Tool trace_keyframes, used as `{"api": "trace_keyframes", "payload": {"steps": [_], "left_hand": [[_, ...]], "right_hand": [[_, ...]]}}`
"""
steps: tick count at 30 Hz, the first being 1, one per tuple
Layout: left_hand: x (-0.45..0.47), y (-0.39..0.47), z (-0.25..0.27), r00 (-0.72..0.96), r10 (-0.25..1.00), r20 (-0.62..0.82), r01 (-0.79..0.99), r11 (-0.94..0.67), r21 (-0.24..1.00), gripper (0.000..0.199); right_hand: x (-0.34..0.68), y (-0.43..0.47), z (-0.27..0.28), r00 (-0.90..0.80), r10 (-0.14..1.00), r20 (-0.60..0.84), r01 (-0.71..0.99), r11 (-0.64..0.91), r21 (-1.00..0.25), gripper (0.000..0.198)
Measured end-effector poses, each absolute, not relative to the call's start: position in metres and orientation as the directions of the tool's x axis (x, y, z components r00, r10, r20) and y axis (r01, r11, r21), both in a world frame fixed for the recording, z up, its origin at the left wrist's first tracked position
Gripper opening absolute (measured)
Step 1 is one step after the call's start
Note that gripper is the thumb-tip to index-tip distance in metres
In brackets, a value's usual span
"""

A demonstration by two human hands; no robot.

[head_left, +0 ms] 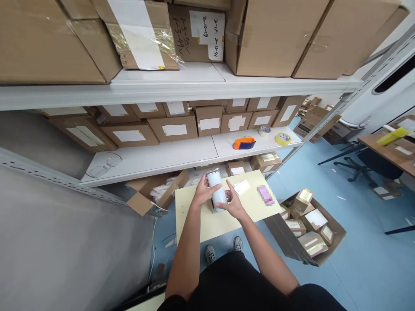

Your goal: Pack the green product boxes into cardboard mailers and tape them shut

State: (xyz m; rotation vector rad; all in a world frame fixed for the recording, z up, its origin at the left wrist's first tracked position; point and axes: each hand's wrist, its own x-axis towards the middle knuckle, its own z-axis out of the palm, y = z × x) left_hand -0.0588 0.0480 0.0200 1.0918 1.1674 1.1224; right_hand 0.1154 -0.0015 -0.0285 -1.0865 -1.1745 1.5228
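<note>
While the left hand (203, 191) and right hand (235, 204) are clasping the pale tumbler (219, 197), lid (213, 171) toward the tabletop's (188, 211) far edge, steady opposing pressure is probably preventing slips.

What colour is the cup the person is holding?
The cup is pale bluish white; it shows in the head view, the only one here.

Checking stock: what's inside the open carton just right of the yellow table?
Several small brown boxes, some with white labels, lie in the open carton. Whatever lies beneath them is covered and can't be seen.
</note>
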Motion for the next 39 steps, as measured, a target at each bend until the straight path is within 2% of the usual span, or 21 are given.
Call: {"api": "trace_keyframes", "payload": {"steps": [2,4,6,9,12,14,16,20,23,27,32,34,37,39], "left_hand": [[-0.054,0.051,0.022,0.044,0.989,-0.138,-0.125,0.143,0.982,0.09],[-0.048,0.053,0.024,0.048,0.986,-0.16,-0.168,0.166,0.972,0.086],[-0.042,0.055,0.024,0.045,0.984,-0.17,-0.181,0.175,0.968,0.084],[-0.033,0.056,0.022,-0.016,0.984,-0.175,-0.166,0.17,0.971,0.091],[-0.026,0.057,0.018,-0.064,0.976,-0.207,-0.192,0.191,0.963,0.097],[-0.025,0.057,0.016,-0.036,0.977,-0.211,-0.22,0.198,0.955,0.097],[-0.025,0.057,0.014,0.009,0.982,-0.187,-0.205,0.185,0.961,0.095],[-0.027,0.057,0.011,-0.009,0.982,-0.187,-0.101,0.186,0.977,0.102],[-0.029,0.055,0.006,-0.025,0.977,-0.211,-0.092,0.208,0.974,0.103],[-0.037,0.051,0.0,-0.034,0.985,-0.169,-0.068,0.166,0.984,0.093],[-0.051,0.05,-0.008,-0.081,0.988,-0.134,-0.038,0.132,0.991,0.055],[-0.056,0.05,-0.013,-0.097,0.989,-0.114,-0.003,0.114,0.993,0.046],[-0.062,0.048,-0.024,-0.135,0.986,-0.096,0.046,0.103,0.994,0.042],[-0.063,0.044,-0.033,-0.154,0.984,-0.092,0.067,0.103,0.992,0.045]], "right_hand": [[0.12,-0.003,-0.027,-0.29,0.948,-0.133,-0.153,-0.183,-0.971,0.137],[0.127,-0.003,-0.026,-0.357,0.92,-0.163,-0.182,-0.24,-0.953,0.134],[0.134,-0.002,-0.025,-0.323,0.928,-0.186,-0.176,-0.252,-0.952,0.135],[0.143,0.0,-0.024,-0.239,0.949,-0.208,-0.109,-0.239,-0.965,0.141],[0.148,0.002,-0.023,-0.284,0.934,-0.218,-0.122,-0.26,-0.958,0.139],[0.149,0.004,-0.023,-0.339,0.916,-0.214,-0.177,-0.286,-0.942,0.136],[0.15,0.007,-0.024,-0.34,0.916,-0.214,-0.198,-0.292,-0.936,0.135],[0.149,0.012,-0.031,-0.241,0.949,-0.202,-0.089,-0.229,-0.969,0.14],[0.148,0.016,-0.037,-0.325,0.925,-0.199,-0.075,-0.235,-0.969,0.134],[0.144,0.022,-0.046,-0.345,0.92,-0.187,-0.059,-0.22,-0.974,0.132],[0.138,0.025,-0.065,-0.367,0.905,-0.216,0.061,-0.208,-0.976,0.134],[0.138,0.026,-0.078,-0.4,0.889,-0.225,0.116,-0.195,-0.974,0.131],[0.145,0.032,-0.102,-0.405,0.875,-0.264,0.227,-0.184,-0.957,0.118],[0.151,0.037,-0.12,-0.333,0.887,-0.321,0.317,-0.215,-0.924,0.109]]}}
